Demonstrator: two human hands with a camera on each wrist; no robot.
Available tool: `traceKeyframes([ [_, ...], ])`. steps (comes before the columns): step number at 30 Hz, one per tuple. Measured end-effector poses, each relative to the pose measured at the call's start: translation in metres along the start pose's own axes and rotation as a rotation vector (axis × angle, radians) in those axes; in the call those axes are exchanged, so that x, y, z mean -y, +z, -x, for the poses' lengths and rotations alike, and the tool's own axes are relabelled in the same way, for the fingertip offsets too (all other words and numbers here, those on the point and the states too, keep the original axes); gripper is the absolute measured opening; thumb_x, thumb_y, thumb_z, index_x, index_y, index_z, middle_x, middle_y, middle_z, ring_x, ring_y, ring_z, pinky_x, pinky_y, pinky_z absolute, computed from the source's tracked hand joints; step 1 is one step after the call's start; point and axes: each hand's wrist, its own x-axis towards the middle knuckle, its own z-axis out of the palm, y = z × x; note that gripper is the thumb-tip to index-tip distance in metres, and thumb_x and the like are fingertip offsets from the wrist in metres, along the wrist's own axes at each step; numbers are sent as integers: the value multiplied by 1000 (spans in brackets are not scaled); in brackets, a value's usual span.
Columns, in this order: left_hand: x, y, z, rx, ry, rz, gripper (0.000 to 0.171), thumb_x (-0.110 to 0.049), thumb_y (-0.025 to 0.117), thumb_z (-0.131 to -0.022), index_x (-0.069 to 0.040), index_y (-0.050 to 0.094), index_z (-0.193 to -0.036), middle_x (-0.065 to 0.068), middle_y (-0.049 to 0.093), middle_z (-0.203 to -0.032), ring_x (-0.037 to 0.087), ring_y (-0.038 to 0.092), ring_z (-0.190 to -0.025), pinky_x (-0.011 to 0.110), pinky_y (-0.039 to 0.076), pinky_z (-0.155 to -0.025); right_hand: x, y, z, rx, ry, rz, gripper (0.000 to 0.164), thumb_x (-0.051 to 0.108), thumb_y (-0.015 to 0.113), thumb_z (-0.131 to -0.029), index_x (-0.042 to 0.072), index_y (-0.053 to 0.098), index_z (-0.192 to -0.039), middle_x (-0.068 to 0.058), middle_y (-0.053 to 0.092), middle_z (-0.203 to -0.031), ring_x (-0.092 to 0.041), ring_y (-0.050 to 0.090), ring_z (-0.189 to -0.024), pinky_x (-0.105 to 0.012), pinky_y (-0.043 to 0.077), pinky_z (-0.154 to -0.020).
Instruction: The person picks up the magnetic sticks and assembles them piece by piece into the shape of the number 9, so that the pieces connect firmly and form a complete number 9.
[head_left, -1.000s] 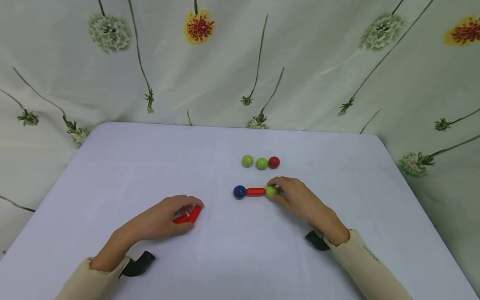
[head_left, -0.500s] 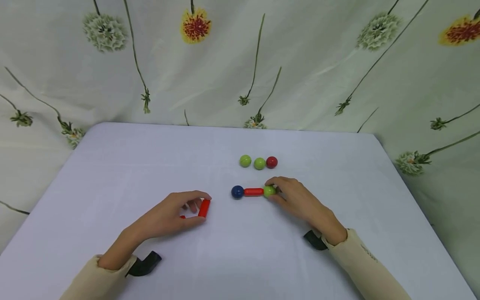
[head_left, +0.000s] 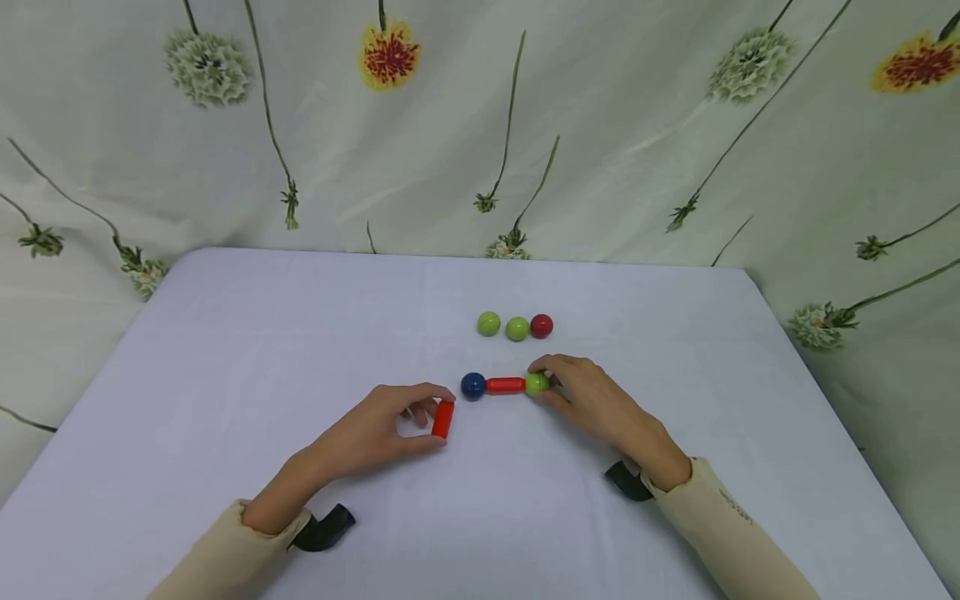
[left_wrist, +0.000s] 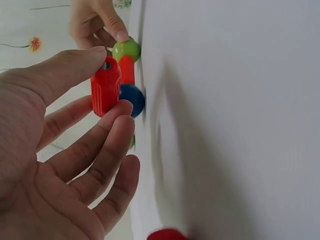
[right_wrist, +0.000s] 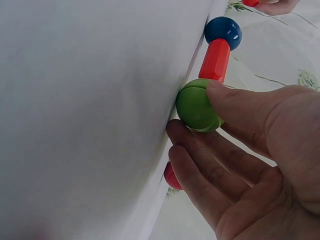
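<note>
My left hand point(head_left: 382, 425) pinches a short red rod point(head_left: 443, 418) between thumb and fingertips, just left of and nearer than a dark blue ball point(head_left: 473, 386). In the left wrist view this rod point(left_wrist: 106, 87) has ridged sides and a small metallic spot at its end. The blue ball, a second red rod point(head_left: 506, 385) and a green ball point(head_left: 536, 383) form a joined row on the table. My right hand point(head_left: 596, 400) holds the green ball at the row's right end; the right wrist view shows the thumb on that ball point(right_wrist: 197, 106) and fingers beneath.
Behind the row, two green balls point(head_left: 488, 323) and a dark red ball point(head_left: 542, 325) sit close together on the white-covered table point(head_left: 337, 308). A red piece point(left_wrist: 167, 234) shows at the left wrist view's bottom edge. A flower-printed cloth point(head_left: 450, 125) hangs behind.
My left hand has moved right with the red rod, towards the blue ball. Another red rod by that hand has gone out of the head view. My right hand stays on the green ball.
</note>
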Motion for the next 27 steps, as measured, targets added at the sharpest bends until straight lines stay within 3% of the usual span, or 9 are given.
traceKeyframes([
  [6,-3,14,-10,18,-6,30,45,-22,80,-85,-19,64,-127,-12,64,-94,9,61,-87,26,53,-82,0,0,0,-3,5,4,32,10,73,-91,7,64,-121,-5,71,-111,-19,68,-98,-37,56,-89],
  [11,-3,23,-14,-8,-21,44,46,-24,81,-85,-19,64,-128,-12,66,-97,8,61,-87,25,54,-83,1,0,0,1,13,7,32,11,73,-91,7,64,-122,-5,70,-112,-18,68,-99,-37,56,-90],
  [27,-10,30,-22,-36,-73,49,42,-22,80,-86,-17,65,-125,-6,65,-93,10,59,-84,23,53,-70,0,0,0,3,2,12,31,10,73,-92,7,64,-121,-4,70,-110,-19,68,-98,-37,56,-90],
])
